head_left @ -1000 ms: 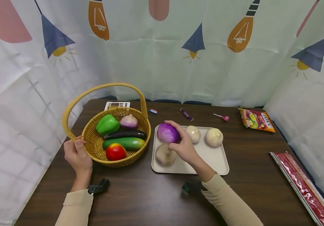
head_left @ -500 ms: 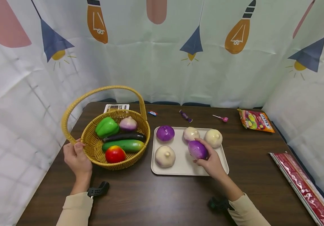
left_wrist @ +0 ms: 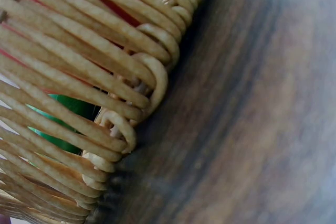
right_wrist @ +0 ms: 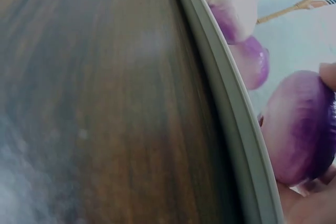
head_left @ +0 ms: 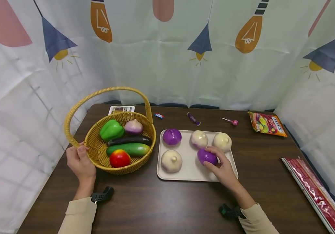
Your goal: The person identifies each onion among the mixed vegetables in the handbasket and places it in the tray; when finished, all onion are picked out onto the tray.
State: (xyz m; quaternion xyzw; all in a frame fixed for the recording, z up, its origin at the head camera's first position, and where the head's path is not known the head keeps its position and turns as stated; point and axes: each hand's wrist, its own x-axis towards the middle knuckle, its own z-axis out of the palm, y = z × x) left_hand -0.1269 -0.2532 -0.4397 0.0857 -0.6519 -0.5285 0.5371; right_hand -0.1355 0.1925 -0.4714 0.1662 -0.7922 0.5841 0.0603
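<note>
Dark wooden table (head_left: 161, 208) before a lamp-print curtain (head_left: 155, 61): basket gripped at left, purple onion held at right

Printed bulbs and lampshades cover the pale curtain at the far side. At the left of the table stands a woven basket (head_left: 98, 152) with a tall handle (head_left: 109, 90). It holds a green pepper (head_left: 111, 129) and a purple-white bulb (head_left: 133, 126) at the far side, an eggplant (head_left: 130, 140) and a cucumber (head_left: 129, 149) across the middle, and a red-yellow tomato (head_left: 119, 158) at the near side. The left hand (head_left: 81, 162) grips the basket at its left side, by the foot of the handle, thumb toward the near side.

Right of the basket lies a white tray (head_left: 188, 167). Over its near right part, the right hand (head_left: 221, 165) holds the purple onion (head_left: 206, 157) between thumb and fingers; whether the onion touches the tray is hard to tell. Another purple onion (head_left: 171, 136) sits in the tray's far left corner, with a white bulb (head_left: 171, 161) on its near side. Two more pale bulbs (head_left: 199, 139) sit at the far right.

Beyond the tray lie a purple-wrapped sweet (head_left: 193, 119) and a pink lollipop (head_left: 234, 122). An orange snack bag (head_left: 267, 123) lies farther right, and a long red packet (head_left: 316, 191) along the right edge.
</note>
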